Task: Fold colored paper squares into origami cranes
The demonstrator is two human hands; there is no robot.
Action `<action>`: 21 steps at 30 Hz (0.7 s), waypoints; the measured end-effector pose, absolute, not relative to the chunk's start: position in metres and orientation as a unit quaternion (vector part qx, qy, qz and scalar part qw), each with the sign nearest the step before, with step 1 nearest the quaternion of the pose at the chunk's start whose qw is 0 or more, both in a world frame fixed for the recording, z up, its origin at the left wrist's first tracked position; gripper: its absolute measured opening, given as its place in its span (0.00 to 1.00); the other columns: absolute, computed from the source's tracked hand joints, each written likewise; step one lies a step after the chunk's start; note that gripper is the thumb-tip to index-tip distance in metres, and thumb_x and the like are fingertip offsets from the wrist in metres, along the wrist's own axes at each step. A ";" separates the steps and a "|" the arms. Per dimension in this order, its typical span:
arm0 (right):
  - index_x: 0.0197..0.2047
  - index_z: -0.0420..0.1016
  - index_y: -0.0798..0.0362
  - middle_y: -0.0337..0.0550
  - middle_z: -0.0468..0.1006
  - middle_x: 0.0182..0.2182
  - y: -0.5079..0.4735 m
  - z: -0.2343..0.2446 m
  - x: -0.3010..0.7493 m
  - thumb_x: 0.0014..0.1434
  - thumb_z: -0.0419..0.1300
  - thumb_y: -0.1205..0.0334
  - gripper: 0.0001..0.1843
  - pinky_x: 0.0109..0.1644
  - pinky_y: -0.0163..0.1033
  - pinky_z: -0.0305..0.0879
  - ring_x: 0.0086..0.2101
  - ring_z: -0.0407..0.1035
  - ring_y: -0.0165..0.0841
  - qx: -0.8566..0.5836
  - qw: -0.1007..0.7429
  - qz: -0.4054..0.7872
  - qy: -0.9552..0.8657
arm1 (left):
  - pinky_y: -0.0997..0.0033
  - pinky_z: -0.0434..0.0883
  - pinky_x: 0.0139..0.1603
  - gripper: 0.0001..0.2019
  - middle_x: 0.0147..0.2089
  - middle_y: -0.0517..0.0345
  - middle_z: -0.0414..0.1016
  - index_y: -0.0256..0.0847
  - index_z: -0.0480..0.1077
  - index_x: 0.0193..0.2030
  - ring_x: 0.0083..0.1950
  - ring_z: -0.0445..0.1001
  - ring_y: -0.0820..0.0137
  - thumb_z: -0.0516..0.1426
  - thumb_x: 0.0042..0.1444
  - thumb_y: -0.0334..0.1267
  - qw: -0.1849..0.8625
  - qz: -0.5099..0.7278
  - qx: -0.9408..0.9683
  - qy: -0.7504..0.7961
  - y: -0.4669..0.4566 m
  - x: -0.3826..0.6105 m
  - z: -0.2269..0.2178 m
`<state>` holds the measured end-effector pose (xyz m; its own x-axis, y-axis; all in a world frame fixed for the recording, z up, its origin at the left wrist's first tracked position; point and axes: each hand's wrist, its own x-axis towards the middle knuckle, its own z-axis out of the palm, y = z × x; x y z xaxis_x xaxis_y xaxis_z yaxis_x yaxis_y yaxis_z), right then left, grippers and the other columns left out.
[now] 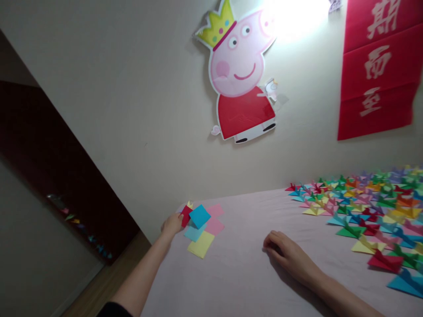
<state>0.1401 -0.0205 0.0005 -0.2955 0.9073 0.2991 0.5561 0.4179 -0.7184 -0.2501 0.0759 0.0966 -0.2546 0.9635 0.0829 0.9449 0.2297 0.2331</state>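
Observation:
At the far left end of the bed-like surface, my left hand [172, 223] pinches a red paper square [186, 215] by its edge. A bright blue paper square [200, 216] lies against the red one. Around these are a light blue square [194, 232], pink squares [214, 225] and a pale yellow square [201, 245], partly overlapping. A small yellow folded piece [189, 205] shows just behind the red sheet. My right hand [283, 252] rests on the sheet with its fingers loosely curled in, and nothing shows in it.
Many folded paper cranes [370, 215] in mixed colours stand in rows at the right on the pink sheet [244, 268]. A wall with a cartoon pig cutout [243, 112] and a red banner [380, 66] rises behind. Dark door [66, 167] and floor lie beyond the left edge.

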 end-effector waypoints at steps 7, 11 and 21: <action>0.54 0.64 0.48 0.46 0.74 0.43 -0.011 0.009 0.149 0.60 0.52 0.63 0.18 0.41 0.42 0.72 0.38 0.72 0.37 -0.465 0.471 0.144 -0.736 | 0.70 0.68 0.55 0.23 0.68 0.59 0.60 0.56 0.64 0.64 0.55 0.72 0.68 0.47 0.68 0.29 -0.030 0.163 0.725 0.668 0.025 -0.165 0.086; 0.48 0.70 0.48 0.50 0.75 0.49 -0.016 0.016 0.161 0.57 0.56 0.69 0.16 0.51 0.49 0.68 0.49 0.68 0.44 -0.422 0.406 0.012 -0.810 | 0.60 0.69 0.56 0.24 0.65 0.51 0.63 0.50 0.65 0.64 0.56 0.70 0.61 0.53 0.63 0.29 -0.040 0.147 0.877 0.455 -0.010 -0.080 0.037; 0.31 0.74 0.47 0.45 0.79 0.36 -0.052 0.013 0.191 0.63 0.56 0.64 0.09 0.42 0.42 0.67 0.37 0.70 0.39 -0.463 0.236 0.176 -0.836 | 0.58 0.72 0.51 0.27 0.55 0.44 0.73 0.32 0.61 0.65 0.51 0.70 0.57 0.55 0.58 0.34 -0.079 0.163 0.912 0.367 -0.052 -0.035 -0.010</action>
<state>0.1913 -0.0519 0.0129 -0.4591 0.8578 0.2310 0.6914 0.5083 -0.5135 -0.0352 -0.0518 -0.0101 0.6772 0.6439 0.3562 0.6956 -0.7180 -0.0247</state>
